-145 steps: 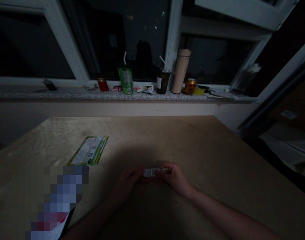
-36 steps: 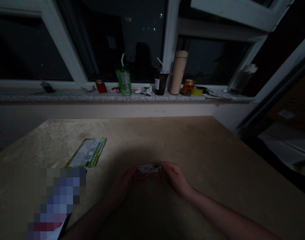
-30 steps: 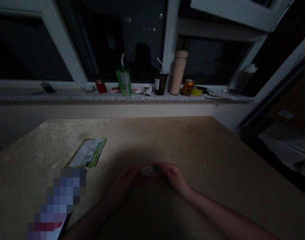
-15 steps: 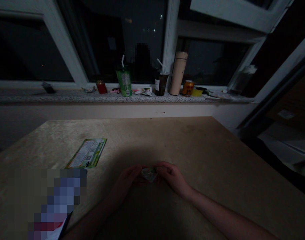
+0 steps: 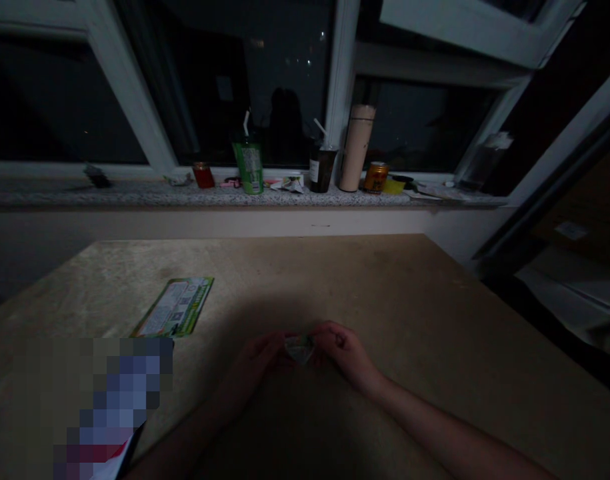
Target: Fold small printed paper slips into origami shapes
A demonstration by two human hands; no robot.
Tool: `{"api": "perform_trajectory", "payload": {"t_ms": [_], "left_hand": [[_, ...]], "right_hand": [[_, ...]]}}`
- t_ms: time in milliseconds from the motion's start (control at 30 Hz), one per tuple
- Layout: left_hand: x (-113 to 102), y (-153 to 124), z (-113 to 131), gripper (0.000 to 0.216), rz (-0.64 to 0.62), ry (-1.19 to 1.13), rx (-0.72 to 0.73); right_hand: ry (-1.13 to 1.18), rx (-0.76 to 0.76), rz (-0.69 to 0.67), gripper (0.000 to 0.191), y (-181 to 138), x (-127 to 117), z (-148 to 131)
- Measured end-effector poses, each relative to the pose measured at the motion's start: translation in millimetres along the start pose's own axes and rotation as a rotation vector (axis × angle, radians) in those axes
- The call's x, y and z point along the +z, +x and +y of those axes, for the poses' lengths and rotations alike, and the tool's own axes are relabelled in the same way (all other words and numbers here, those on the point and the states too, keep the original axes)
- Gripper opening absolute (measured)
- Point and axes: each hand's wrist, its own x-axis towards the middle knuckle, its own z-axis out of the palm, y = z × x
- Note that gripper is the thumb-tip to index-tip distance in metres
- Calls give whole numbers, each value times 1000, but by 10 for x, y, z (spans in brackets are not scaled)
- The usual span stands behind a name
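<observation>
Between my two hands is a small, pale, partly see-through piece with a pointed lower end (image 5: pixel 299 349); the dim light hides what kind of thing it is. My left hand (image 5: pixel 262 355) is closed, its fingers pinching the left side of the piece. Opposite it, my right hand (image 5: pixel 339 347) grips the right side with thumb and fingers bent. Both hands are low over the brown table (image 5: pixel 305 267), in their own shadow. A green and white printed card (image 5: pixel 177 307) lies on the table to the left.
A blurred-out blue shape (image 5: pixel 129 387) lies at the front left. Along the stone windowsill (image 5: pixel 149 195) stand a green cup with a straw (image 5: pixel 249 165), a dark cup (image 5: pixel 321 168), a beige flask (image 5: pixel 357 150), an orange can (image 5: pixel 376 177) and a red jar (image 5: pixel 203 175).
My hands stay almost in place around the small piece. It has tilted slightly, and the fingers of my right hand have shifted a little.
</observation>
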Motion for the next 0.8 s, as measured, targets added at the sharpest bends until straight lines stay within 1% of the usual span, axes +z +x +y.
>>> {"api": "perform_trajectory", "payload": {"t_ms": [100,267,400,533,633,800], "left_hand": [[-15,12,-47,33,-11,-6,3],[-23,11,-97,43,-26,-55,38],[6,-3,-50,36,18,-46,55],[6,-5,-36,33,56,-9,89],[-6,-16,-35,34,111,69,104],[31,-51,11,41,77,166,158]], "right_hand": [[-7,18,1,31,-3,0,0],[30,-15,39,31,7,-5,16],[72,-51,65,31,16,-4,31],[88,-53,137,31,37,-14,36],[90,-51,161,32,58,-19,21],[16,-37,203,36,97,-19,-21]]}}
